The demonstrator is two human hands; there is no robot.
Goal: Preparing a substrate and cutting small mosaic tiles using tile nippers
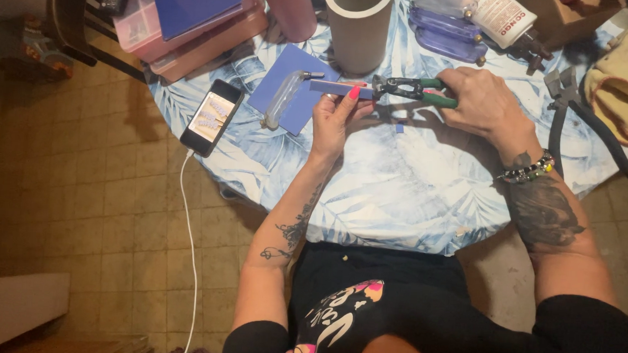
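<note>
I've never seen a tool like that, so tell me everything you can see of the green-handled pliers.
The green-handled pliers have dark metal jaws and two green-coated handles. They lie roughly level above the table, jaws pointing toward the person's left. The right hand wraps both handles. The jaws close on the end of a narrow blue strip, which the left hand pinches from below. Whether the jaws are cutting it cannot be told.

One head-worn camera looked steeply down from close above, over the lap, onto the bench (398,202) and floor (77,185)
</note>
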